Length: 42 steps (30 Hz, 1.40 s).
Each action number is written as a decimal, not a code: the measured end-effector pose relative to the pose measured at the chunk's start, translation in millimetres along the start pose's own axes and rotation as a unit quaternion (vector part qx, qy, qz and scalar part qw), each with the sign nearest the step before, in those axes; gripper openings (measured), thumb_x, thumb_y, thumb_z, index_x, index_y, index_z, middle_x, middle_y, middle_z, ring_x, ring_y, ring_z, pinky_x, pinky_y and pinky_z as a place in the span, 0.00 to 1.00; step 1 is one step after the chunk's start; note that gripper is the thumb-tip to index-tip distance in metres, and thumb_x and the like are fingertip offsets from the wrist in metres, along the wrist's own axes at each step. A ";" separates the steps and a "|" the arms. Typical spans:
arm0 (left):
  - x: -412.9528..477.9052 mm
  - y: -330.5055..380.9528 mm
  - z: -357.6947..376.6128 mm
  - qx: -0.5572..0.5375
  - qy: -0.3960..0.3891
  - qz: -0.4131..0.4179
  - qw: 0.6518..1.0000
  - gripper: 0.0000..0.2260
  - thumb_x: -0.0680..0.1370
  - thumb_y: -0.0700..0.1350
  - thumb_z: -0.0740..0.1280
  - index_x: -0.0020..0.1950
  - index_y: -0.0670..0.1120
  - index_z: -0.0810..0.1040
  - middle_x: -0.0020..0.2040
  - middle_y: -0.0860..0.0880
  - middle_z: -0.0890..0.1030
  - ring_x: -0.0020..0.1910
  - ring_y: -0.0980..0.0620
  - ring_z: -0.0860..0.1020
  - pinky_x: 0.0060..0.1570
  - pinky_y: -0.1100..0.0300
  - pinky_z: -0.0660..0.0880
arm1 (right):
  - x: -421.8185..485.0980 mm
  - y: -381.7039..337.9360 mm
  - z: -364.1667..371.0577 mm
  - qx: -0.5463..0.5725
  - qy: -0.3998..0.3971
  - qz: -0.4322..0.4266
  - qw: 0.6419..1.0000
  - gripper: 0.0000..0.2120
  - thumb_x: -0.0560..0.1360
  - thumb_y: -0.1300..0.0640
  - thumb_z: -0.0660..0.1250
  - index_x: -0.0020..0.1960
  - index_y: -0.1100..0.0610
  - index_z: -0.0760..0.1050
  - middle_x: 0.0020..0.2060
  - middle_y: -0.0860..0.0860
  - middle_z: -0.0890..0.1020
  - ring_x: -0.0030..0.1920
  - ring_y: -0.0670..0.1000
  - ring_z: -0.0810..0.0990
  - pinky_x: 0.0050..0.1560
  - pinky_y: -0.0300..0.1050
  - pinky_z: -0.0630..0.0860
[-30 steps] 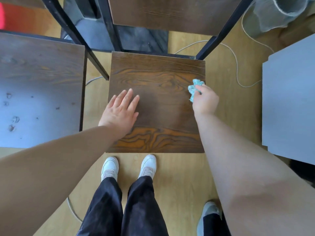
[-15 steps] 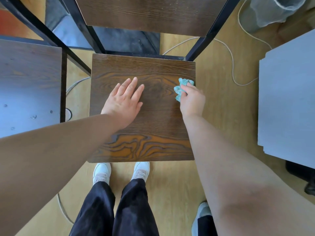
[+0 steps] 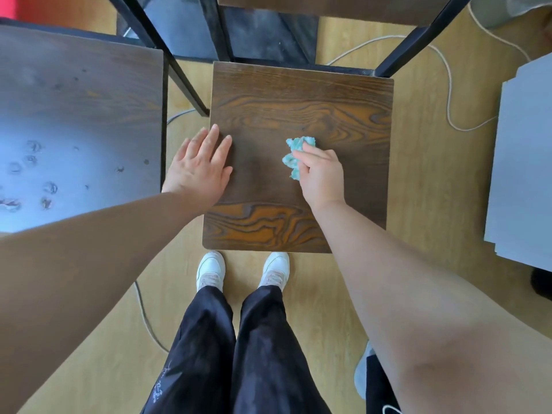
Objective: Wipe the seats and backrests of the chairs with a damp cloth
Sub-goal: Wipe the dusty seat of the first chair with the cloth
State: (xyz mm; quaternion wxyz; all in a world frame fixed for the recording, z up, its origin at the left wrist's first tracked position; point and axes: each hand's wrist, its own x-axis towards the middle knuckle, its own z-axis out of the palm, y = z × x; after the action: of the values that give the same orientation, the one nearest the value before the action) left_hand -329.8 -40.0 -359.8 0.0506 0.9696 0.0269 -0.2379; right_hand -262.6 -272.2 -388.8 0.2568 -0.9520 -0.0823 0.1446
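A pale wood-look floor (image 3: 418, 174) fills the frame, seen from directly above. Two dark brown chair seats show. The left one (image 3: 74, 100) fills the upper left of the frame, washed by a bluish glare and dotted with small marks. The centre seat (image 3: 298, 94) is square with rounded corners; it has bold orange-brown grain swirls along its top and bottom, and a darker, duller band runs across its middle. Black metal frame bars (image 3: 185, 82) rise toward the top edge, where a strip of one brown backrest (image 3: 328, 7) is visible. A grey board (image 3: 525, 174) lies at the right edge. One pale cord (image 3: 448, 94) loops across the floor at upper right. Two legs in black trousers (image 3: 239, 354) stand at bottom centre. Two bare hands rest on the centre seat, well apart. The left hand (image 3: 198, 171) lies flat with straight fingers on the seat's left edge. The right hand (image 3: 321, 174) is curled around one crumpled turquoise cloth (image 3: 294, 156) and presses it to the middle of the seat. Two white shoes (image 3: 210, 268) point at the seat's lower edge.
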 end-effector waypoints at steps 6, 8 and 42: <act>-34.0 -40.3 6.7 0.020 0.001 -0.012 1.000 0.26 0.85 0.53 0.46 0.82 0.48 0.48 0.82 0.44 0.47 0.80 0.44 0.46 0.79 0.46 0.48 | -33.4 -44.6 40.2 0.002 -0.042 -0.083 0.996 0.12 0.77 0.64 0.68 0.58 0.56 0.84 0.61 0.51 0.82 0.56 0.57 0.76 0.57 0.49 0.78; -45.7 -48.7 10.6 0.021 0.002 -0.018 1.000 0.25 0.85 0.54 0.45 0.82 0.49 0.46 0.82 0.45 0.47 0.81 0.45 0.46 0.78 0.47 0.47 | -48.5 -58.9 52.8 0.003 -0.065 -0.108 0.992 0.11 0.77 0.64 0.68 0.58 0.57 0.83 0.61 0.52 0.82 0.56 0.57 0.76 0.57 0.51 0.78; -67.3 -13.9 -48.0 -0.185 0.021 0.003 0.982 0.24 0.85 0.52 0.54 0.80 0.46 0.58 0.75 0.44 0.66 0.73 0.42 0.64 0.70 0.46 0.66 | -88.3 -88.5 -19.3 0.228 0.007 0.055 0.972 0.10 0.77 0.64 0.68 0.54 0.54 0.83 0.54 0.45 0.83 0.55 0.41 0.79 0.57 0.32 0.75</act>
State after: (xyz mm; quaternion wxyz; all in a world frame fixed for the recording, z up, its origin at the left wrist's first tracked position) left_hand -368.5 -22.8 -287.4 0.2295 0.9482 0.0684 -0.2086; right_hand -347.2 -226.0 -306.9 0.4594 -0.8725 0.0070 0.1664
